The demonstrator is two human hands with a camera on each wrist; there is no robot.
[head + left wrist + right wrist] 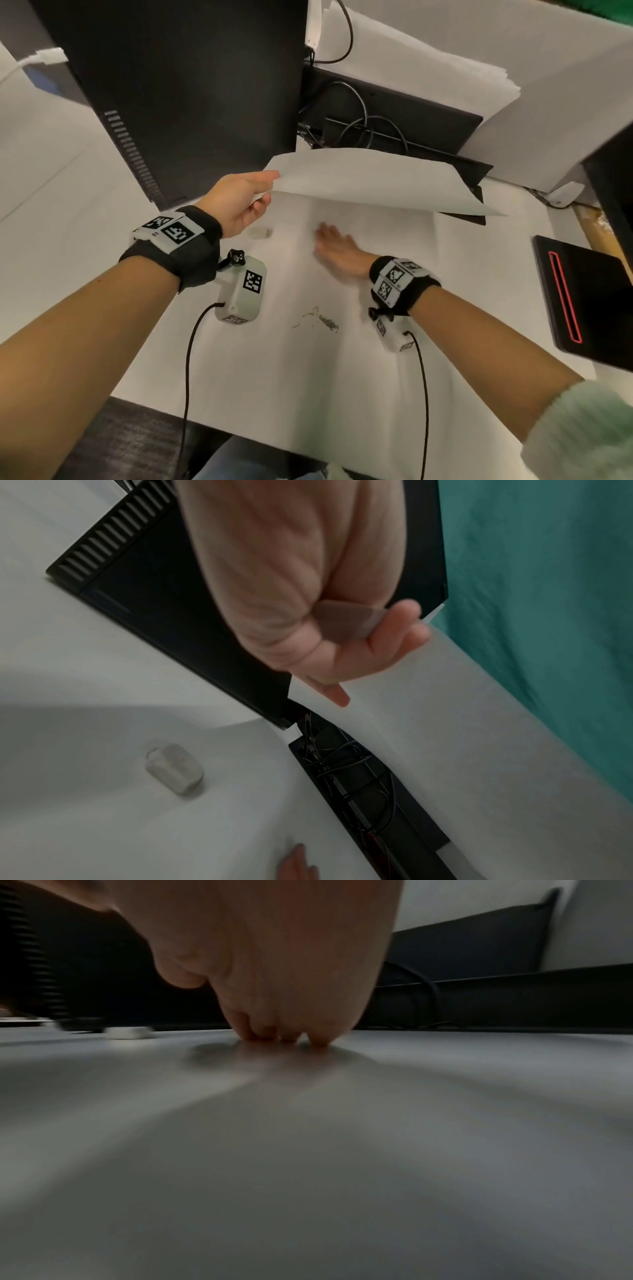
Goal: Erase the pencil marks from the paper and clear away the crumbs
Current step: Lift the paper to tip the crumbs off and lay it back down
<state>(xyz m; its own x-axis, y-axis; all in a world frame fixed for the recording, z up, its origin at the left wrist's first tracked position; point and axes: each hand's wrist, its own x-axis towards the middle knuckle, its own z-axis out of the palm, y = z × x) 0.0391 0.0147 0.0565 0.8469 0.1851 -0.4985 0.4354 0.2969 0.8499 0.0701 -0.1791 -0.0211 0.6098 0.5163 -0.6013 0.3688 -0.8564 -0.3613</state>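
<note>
Paper [370, 181]: one sheet, one eraser [260, 233], two hands.

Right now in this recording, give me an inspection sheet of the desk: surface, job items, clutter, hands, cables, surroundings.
Surface: white desk top, partly shadowed.
Job's things: white paper sheet lifted at its left corner; small white block eraser lying on the desk; grey eraser crumbs scattered near the front.
Clutter: black flat case with red outline on the right.
Hands: left hand pinches the sheet's corner; right hand, blurred, fingers touching the surface.
Cables: black cables tangled behind the sheet.
Surroundings: black monitor back; white paper stack.
</note>
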